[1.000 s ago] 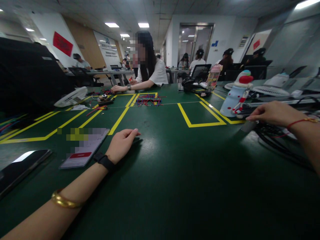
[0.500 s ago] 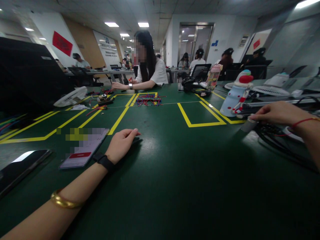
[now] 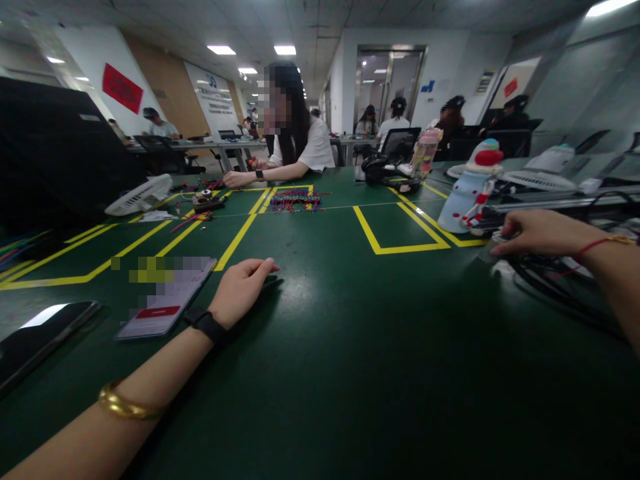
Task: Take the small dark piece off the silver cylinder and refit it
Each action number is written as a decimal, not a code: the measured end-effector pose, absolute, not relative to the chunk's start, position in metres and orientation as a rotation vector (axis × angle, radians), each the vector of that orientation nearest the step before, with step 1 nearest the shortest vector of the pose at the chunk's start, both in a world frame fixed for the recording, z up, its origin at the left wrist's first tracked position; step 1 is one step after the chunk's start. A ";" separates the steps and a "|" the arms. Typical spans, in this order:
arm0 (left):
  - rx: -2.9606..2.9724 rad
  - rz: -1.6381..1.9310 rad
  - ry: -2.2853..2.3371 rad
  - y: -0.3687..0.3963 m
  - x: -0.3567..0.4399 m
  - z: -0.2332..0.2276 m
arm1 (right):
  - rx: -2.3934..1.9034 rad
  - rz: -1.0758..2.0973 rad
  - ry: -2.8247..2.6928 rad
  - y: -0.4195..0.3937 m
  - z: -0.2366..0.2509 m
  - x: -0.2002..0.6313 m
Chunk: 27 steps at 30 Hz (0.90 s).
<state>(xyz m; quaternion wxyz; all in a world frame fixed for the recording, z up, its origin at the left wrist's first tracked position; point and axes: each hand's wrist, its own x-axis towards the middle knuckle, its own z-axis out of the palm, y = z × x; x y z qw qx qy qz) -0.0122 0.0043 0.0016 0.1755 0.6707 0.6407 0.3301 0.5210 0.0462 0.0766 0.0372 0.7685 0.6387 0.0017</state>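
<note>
My left hand (image 3: 241,288) rests on the green tabletop, its fingers closed together with the thumb along them; nothing shows in it, and the undersides of the fingers are hidden. Just left of it lies a phone (image 3: 175,300) with a lit screen. Over at the right, my right hand (image 3: 533,233) pinches a small grey cylinder (image 3: 487,251) standing at table level. Its upper part is covered by my thumb and fingers. Black cables (image 3: 550,287) lie beneath that hand, and a pale blue snowman-shaped bottle (image 3: 456,200) stands just beyond it.
A second phone (image 3: 43,343) lies at the left edge. Yellow tape (image 3: 413,251) marks the green table (image 3: 350,373). Farther back are a bundle of coloured wires (image 3: 296,200), a white fan (image 3: 140,195), a black monitor (image 3: 50,153) and a pink bottle (image 3: 426,153). A person (image 3: 315,143) sits opposite.
My right hand has lowered its fingers around the grey cylinder, covering more of it. My left hand stays in place. The whole view has shifted slightly.
</note>
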 end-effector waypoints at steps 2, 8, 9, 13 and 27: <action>1.903 0.936 1.811 0.005 -0.012 0.002 | 2.376 0.042 2.051 0.043 0.083 0.511; 1.908 0.911 1.831 0.004 -0.009 0.005 | 2.303 -0.538 2.958 0.005 0.084 0.406; 1.908 0.910 1.833 0.003 -0.009 0.005 | 2.152 -0.748 3.132 -0.005 0.079 0.380; 1.907 0.910 1.832 0.004 -0.011 0.004 | 1.625 -1.250 3.343 -0.038 0.044 0.297; 2.285 0.895 1.193 -0.044 0.062 0.036 | 1.557 -1.656 3.130 -0.046 0.000 0.270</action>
